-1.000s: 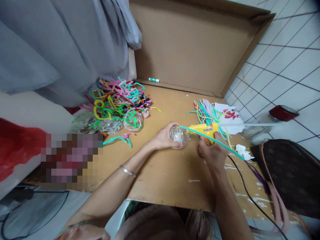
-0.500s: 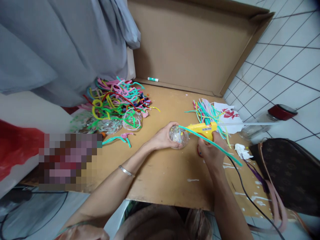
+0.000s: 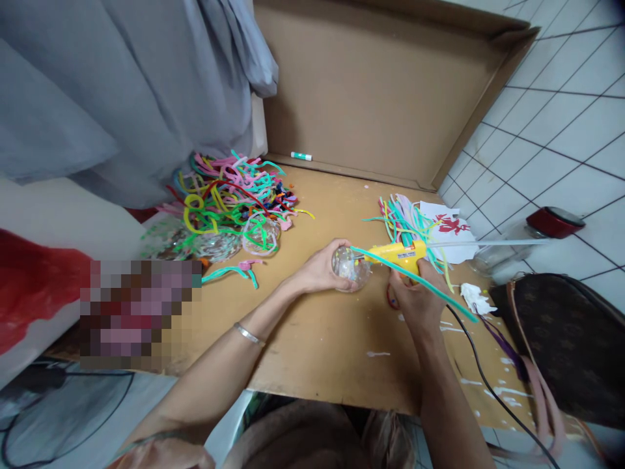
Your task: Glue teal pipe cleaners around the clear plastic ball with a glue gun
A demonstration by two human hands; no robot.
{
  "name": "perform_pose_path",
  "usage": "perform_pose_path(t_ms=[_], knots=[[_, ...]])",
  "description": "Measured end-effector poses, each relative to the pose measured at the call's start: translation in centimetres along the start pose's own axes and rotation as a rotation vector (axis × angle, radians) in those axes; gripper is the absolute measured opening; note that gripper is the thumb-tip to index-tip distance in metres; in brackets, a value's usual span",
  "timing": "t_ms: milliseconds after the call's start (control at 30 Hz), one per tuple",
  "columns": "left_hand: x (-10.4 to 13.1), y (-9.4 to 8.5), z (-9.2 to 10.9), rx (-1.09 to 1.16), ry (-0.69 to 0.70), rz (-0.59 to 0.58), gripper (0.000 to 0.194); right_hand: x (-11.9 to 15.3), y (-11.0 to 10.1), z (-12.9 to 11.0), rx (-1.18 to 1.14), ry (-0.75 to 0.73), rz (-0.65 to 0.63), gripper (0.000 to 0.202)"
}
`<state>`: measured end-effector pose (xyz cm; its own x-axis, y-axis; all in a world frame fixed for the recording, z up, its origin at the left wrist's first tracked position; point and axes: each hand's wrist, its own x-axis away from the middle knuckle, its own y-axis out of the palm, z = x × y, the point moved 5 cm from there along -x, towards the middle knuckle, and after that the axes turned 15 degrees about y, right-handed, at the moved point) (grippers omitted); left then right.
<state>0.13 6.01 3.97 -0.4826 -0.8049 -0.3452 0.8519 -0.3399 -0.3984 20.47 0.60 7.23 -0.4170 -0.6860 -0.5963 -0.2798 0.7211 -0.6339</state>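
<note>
Left grip (image 3: 319, 268) cups clear ball (image 3: 349, 268); right grip (image 3: 415, 296) squeezes glue gun (image 3: 396, 253) touching it.

Flat cardboard sheet (image 3: 312, 339) is the work surface, glue-spotted. On it: pipe cleaner heap (image 3: 229, 192) far left, smaller bundle (image 3: 407, 218) right, paper cutout (image 3: 449, 225), crumpled tissue (image 3: 472, 298)

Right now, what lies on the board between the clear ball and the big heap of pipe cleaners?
Head view: between the clear ball and the heap lie a loose teal-and-pink pipe cleaner and bare board.
</note>
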Motion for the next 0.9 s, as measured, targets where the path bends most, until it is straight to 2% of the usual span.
perform_pose_path(t_ms=[300,900], knots=[[0.06,-0.08,0.05,-0.01,-0.012,-0.004,0.081,0.01,-0.06,0.13,-0.003,0.059,-0.038,0.027],[-0.05,-0.09,0.35,-0.008,-0.013,-0.004,0.081,-0.05,0.09,0.4,-0.009,0.05,-0.06,0.026]])
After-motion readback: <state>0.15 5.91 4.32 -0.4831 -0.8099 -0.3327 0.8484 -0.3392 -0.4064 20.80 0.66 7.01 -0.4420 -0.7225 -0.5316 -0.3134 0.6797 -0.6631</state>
